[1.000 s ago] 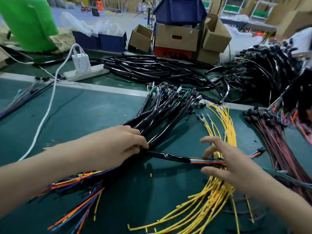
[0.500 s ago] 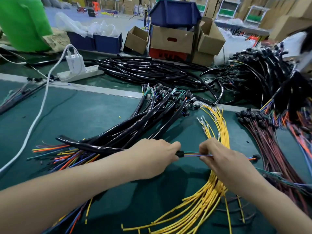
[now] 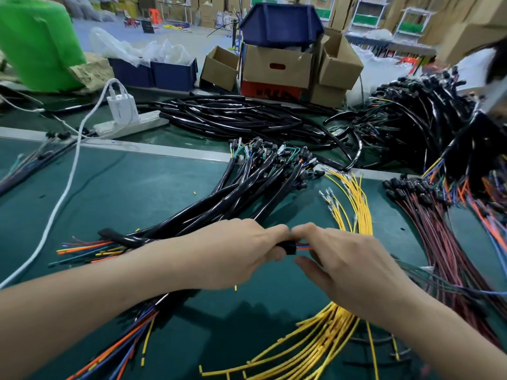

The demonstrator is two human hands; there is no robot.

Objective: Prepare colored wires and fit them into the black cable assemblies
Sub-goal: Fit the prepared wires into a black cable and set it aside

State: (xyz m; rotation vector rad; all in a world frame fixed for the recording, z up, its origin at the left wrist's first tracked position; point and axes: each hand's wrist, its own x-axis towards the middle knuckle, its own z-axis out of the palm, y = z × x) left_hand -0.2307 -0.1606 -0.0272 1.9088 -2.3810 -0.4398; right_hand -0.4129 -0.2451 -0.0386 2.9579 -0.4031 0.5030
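At tabletop centre: both hands meet low over the green tabletop [image 3: 123, 193], fingertips nearly touching.
Left hand [image 3: 233, 253]: fingers curled round the end of one black cable assembly [image 3: 288, 246], with thumb and forefinger pinching it near the tip.
Right hand [image 3: 345, 267]: thumb and fingers pinch the colored wires [image 3: 303, 246] sticking out of that black end (orange and blue show, the rest are hidden).
Held assembly: its tip is in the gap between the hands, and the rest is hidden under the left palm.
Black bundle [image 3: 233, 198]: more assemblies fan out from behind the left hand, connectors at the far end, loose colored tails at the left.
Yellow wires [image 3: 354, 198]: a loose sheaf on the tabletop, passing under the right hand.
Red-brown wires [image 3: 428, 234]: right of the yellow sheaf, apart from it.
Far side: black sleeving heap [image 3: 236, 116], power strip [image 3: 129, 126], cardboard boxes [image 3: 277, 67], blue bin [image 3: 279, 23].
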